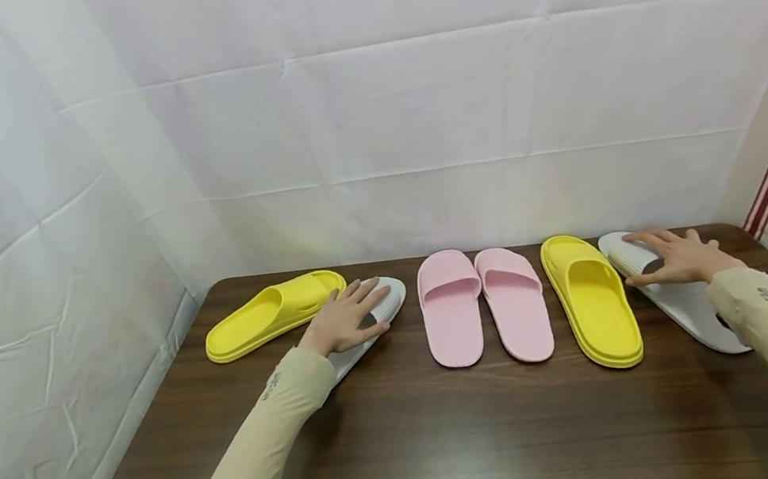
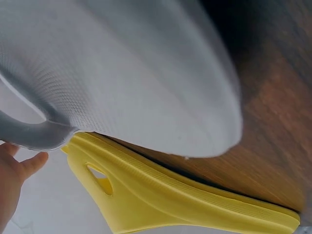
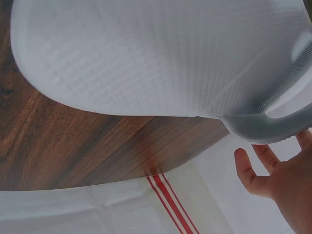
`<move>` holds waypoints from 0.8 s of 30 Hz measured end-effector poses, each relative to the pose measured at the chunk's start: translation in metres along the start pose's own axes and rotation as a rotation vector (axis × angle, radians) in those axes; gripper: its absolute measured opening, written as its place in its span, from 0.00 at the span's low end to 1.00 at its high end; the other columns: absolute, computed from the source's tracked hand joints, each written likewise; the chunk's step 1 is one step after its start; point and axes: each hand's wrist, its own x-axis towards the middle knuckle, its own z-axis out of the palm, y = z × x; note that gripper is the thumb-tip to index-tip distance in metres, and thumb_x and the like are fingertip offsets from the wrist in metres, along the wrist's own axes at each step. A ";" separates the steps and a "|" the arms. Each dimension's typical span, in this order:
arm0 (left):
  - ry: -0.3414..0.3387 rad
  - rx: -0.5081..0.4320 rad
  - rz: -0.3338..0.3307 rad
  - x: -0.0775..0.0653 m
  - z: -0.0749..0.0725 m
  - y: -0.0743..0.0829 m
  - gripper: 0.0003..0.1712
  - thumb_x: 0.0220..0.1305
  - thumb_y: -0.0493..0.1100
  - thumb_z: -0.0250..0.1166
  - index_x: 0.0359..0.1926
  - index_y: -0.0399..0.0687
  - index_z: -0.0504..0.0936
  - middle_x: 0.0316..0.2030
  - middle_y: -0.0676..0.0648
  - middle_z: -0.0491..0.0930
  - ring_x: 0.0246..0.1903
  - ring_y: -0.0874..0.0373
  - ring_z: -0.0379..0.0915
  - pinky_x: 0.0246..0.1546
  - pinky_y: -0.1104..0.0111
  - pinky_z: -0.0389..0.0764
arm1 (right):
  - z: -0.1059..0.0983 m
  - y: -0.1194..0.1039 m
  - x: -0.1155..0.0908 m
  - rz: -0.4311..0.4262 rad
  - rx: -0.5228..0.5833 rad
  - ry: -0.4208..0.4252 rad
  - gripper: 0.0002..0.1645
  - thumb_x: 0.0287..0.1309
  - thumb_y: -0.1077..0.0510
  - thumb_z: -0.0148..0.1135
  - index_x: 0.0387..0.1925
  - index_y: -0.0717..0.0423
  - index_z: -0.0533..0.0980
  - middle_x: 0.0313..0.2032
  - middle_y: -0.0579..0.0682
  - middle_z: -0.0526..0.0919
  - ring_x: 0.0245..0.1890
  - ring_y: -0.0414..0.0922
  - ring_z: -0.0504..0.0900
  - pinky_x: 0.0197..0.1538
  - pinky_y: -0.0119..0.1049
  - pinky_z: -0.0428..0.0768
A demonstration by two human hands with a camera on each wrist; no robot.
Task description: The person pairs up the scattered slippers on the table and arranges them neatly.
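My left hand (image 1: 345,320) lies over the strap of a light grey slipper (image 1: 392,296), its fingers spread and fairly straight. Part of that slipper is hidden under the hand and sleeve. In the left wrist view the sole of the grey slipper (image 2: 146,87) looms close, with the fingertips at its strap. On the right side, my right hand (image 1: 684,257) reaches across the strap of another grey slipper (image 1: 683,306), fingers extended and apart. The right wrist view has this slipper (image 3: 122,63) large, with the fingers (image 3: 246,168) beside its strap.
A yellow slipper (image 1: 244,332) lies slanted beside the left grey one. Two pink slippers (image 1: 455,338) stand side by side mid-table, and a second yellow slipper (image 1: 609,324) is left of the right grey one. White cloth (image 1: 425,106) hangs behind the brown table (image 1: 452,439).
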 end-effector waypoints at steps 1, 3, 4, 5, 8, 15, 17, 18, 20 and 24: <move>0.002 -0.001 0.002 0.000 0.000 0.000 0.37 0.61 0.65 0.45 0.68 0.60 0.50 0.69 0.48 0.49 0.66 0.43 0.47 0.61 0.43 0.52 | 0.000 0.000 0.000 0.001 0.002 0.002 0.56 0.43 0.25 0.52 0.67 0.45 0.45 0.64 0.65 0.49 0.52 0.82 0.48 0.37 0.78 0.52; 0.000 0.001 0.003 0.000 -0.001 0.001 0.37 0.61 0.65 0.45 0.68 0.60 0.50 0.68 0.48 0.50 0.66 0.43 0.47 0.61 0.43 0.52 | 0.001 0.002 0.000 0.003 0.004 0.005 0.56 0.42 0.25 0.51 0.67 0.45 0.46 0.64 0.65 0.49 0.51 0.82 0.49 0.37 0.78 0.53; 0.000 0.003 0.005 0.000 -0.001 0.001 0.37 0.61 0.65 0.46 0.68 0.60 0.50 0.68 0.48 0.50 0.66 0.43 0.48 0.61 0.44 0.52 | 0.001 0.002 0.000 0.002 0.004 0.008 0.56 0.42 0.24 0.51 0.67 0.45 0.46 0.64 0.65 0.49 0.51 0.82 0.49 0.36 0.78 0.53; 0.002 0.008 0.007 0.000 -0.001 0.001 0.37 0.61 0.65 0.46 0.68 0.60 0.51 0.68 0.47 0.50 0.66 0.43 0.48 0.61 0.44 0.52 | 0.002 0.003 0.000 0.001 0.003 0.010 0.56 0.42 0.24 0.51 0.67 0.45 0.46 0.64 0.65 0.50 0.51 0.82 0.49 0.36 0.78 0.54; 0.007 0.018 0.013 0.000 -0.002 0.002 0.37 0.60 0.65 0.46 0.68 0.59 0.51 0.68 0.47 0.51 0.66 0.43 0.49 0.60 0.44 0.53 | 0.002 0.004 0.000 -0.013 -0.004 0.027 0.55 0.42 0.24 0.52 0.67 0.45 0.47 0.63 0.65 0.51 0.50 0.81 0.51 0.36 0.76 0.57; 0.015 0.021 0.021 0.000 -0.002 0.001 0.37 0.60 0.65 0.47 0.67 0.59 0.52 0.67 0.46 0.53 0.65 0.43 0.51 0.60 0.44 0.54 | 0.003 0.004 -0.001 -0.008 -0.037 0.053 0.55 0.40 0.23 0.52 0.65 0.45 0.50 0.63 0.64 0.53 0.47 0.79 0.56 0.33 0.72 0.62; 0.025 0.021 0.027 0.000 -0.001 0.001 0.37 0.59 0.65 0.47 0.67 0.60 0.53 0.67 0.46 0.53 0.65 0.44 0.51 0.60 0.44 0.55 | 0.003 0.004 -0.002 -0.011 -0.052 0.064 0.55 0.39 0.23 0.52 0.65 0.45 0.51 0.62 0.64 0.54 0.46 0.79 0.57 0.32 0.70 0.64; 0.028 0.020 0.029 0.000 -0.001 0.001 0.37 0.59 0.65 0.48 0.67 0.61 0.54 0.67 0.46 0.53 0.65 0.44 0.51 0.60 0.44 0.54 | 0.003 0.004 -0.002 -0.011 -0.058 0.074 0.55 0.39 0.23 0.52 0.64 0.45 0.51 0.62 0.64 0.54 0.45 0.79 0.58 0.32 0.69 0.64; 0.033 0.018 0.030 0.000 0.000 0.001 0.36 0.59 0.65 0.48 0.66 0.63 0.54 0.67 0.46 0.53 0.65 0.45 0.51 0.60 0.44 0.54 | 0.002 0.004 -0.003 -0.014 -0.071 0.091 0.55 0.39 0.23 0.53 0.64 0.46 0.52 0.61 0.63 0.55 0.45 0.79 0.58 0.32 0.68 0.65; 0.033 0.021 0.029 0.001 0.001 0.000 0.35 0.59 0.66 0.48 0.66 0.65 0.54 0.67 0.46 0.53 0.65 0.45 0.50 0.60 0.44 0.54 | 0.001 0.004 -0.003 -0.025 -0.083 0.122 0.54 0.38 0.24 0.54 0.63 0.46 0.54 0.60 0.63 0.57 0.47 0.78 0.59 0.34 0.69 0.65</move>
